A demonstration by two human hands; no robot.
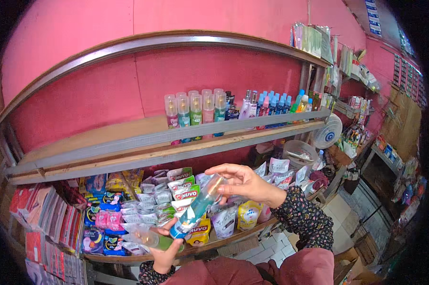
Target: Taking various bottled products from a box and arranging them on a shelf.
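My right hand (245, 183) grips the clear cap of a teal body-spray bottle (197, 210), which is tilted with its blue base towards my left hand (164, 257). A green spray bottle (167, 244) with a clear cap lies across the fingers of that left hand, its cap end blurred and pointing left. The left fingertips also touch the base of the teal bottle. Both bottles are above a lower shelf of upright NUVO refill pouches (186, 195) and a yellow baby-product pouch (249, 215). Parts of the left fingers are hidden behind the bottles.
Capped spray bottles (196, 114) stand in a group on the upper shelf, behind a metal rail (128, 149). Blue-capped bottles (280, 107) are farther right. Stacked books (54, 213) are at left, sanitary-pad packs (93, 242) beside them. A white fan (327, 131) is at right.
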